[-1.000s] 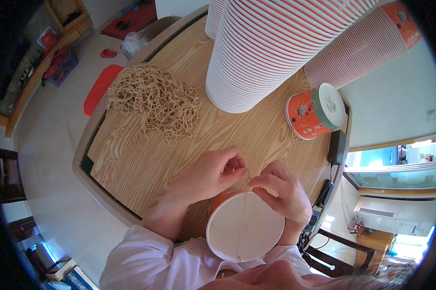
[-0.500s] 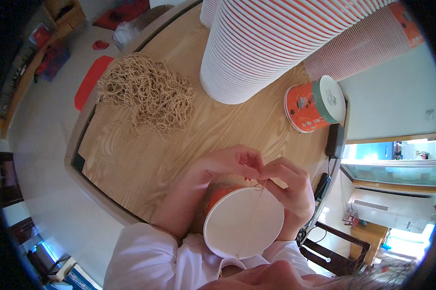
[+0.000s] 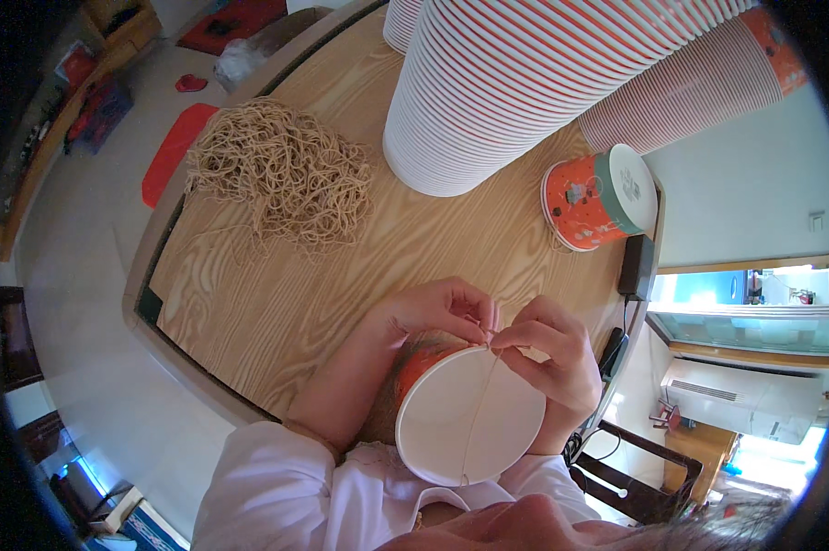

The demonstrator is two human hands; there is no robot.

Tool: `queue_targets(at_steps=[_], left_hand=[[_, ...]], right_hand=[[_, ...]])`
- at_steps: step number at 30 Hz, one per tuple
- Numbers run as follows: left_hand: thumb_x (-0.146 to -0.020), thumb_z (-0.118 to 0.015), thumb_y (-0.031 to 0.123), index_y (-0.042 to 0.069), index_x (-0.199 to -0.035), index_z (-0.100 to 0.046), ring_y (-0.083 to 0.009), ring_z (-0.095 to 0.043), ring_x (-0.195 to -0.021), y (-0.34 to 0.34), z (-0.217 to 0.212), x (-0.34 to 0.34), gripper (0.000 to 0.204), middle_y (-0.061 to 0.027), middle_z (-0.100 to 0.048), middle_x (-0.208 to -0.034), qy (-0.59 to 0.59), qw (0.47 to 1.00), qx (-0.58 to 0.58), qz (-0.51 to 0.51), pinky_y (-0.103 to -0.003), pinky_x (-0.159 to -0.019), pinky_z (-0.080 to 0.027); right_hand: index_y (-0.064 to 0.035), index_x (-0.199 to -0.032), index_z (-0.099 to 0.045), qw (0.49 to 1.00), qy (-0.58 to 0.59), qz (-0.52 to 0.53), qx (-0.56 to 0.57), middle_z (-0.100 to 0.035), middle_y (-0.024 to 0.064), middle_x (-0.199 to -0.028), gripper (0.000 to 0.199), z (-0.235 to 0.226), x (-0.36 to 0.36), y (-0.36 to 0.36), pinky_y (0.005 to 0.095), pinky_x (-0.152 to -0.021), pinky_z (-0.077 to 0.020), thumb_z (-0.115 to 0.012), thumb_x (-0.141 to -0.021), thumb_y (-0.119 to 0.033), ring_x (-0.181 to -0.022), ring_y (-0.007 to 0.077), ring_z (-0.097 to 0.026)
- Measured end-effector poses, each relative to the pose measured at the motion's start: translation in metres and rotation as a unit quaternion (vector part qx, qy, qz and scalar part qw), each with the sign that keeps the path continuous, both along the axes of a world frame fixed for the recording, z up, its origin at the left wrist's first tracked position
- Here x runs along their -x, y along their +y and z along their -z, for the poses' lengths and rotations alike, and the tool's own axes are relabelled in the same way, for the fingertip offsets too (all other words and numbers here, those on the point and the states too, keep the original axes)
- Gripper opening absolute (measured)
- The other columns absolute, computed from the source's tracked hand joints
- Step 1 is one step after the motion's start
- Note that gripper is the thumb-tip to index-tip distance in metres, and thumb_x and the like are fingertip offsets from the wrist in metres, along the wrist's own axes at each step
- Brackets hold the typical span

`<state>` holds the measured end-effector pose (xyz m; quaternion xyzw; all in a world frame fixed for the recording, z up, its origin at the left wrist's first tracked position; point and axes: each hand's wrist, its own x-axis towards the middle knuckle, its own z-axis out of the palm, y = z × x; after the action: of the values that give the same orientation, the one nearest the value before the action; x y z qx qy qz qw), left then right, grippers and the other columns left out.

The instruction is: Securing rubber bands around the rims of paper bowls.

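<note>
A paper bucket [image 3: 433, 418], white inside and orange outside, rests against my chest with its mouth facing up. One thin tan string [image 3: 478, 415] runs across that mouth from the near rim to the far rim. At the far rim my left hand [image 3: 444, 308] pinches the string from the left side. Opposite it, my right hand [image 3: 554, 354] pinches the string between thumb and forefinger, the fingertips of both hands nearly touching. The exact loop or knot between them is too small to make out.
A tangled heap of tan strings [image 3: 281, 174] lies at the table's left. Tall nested stacks of white-rimmed buckets [image 3: 469, 110] lean across the back. An orange and green bucket [image 3: 587, 197] sits at the right, near a black power adapter [image 3: 636, 266] on the table edge.
The bucket has shifted slightly right and tilted, showing more of its inside. My right fingertips have moved a little left and down, closer to the rim and the left fingers.
</note>
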<state>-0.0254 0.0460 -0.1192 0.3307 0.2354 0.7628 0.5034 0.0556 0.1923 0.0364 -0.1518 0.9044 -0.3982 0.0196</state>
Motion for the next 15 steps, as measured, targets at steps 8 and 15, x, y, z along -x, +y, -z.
queue_targets(at_steps=[8, 15], left_hand=[[-0.078, -0.071, 0.005, 0.004, -0.083, -0.062, -0.0095, -0.058, -0.085, -0.003, -0.015, 0.004, 0.010, -0.0022, -0.063, -0.086, -0.003, 0.998, 0.054, 0.018, -0.025, -0.078, -0.046], [-0.077, -0.072, 0.003, 0.004, -0.086, -0.062, -0.0086, -0.059, -0.084, -0.001, -0.004, 0.003, 0.013, -0.0019, -0.063, -0.086, 0.003, 1.000, 0.013, -0.025, -0.024, -0.077, -0.047]], right_hand=[[-0.0047, -0.086, -0.065, 0.998, 0.018, 0.049, 0.023, -0.058, 0.0089, -0.077, 0.017, 0.014, 0.002, 0.003, 0.0324, -0.060, -0.0470, -0.071, -0.071, 0.001, -0.072, 0.0247, -0.061], [-0.0041, -0.086, -0.065, 0.999, 0.007, 0.030, -0.012, -0.059, 0.0096, -0.078, 0.016, 0.008, 0.003, 0.002, 0.0330, -0.061, -0.0475, -0.070, -0.072, 0.002, -0.071, 0.0256, -0.060]])
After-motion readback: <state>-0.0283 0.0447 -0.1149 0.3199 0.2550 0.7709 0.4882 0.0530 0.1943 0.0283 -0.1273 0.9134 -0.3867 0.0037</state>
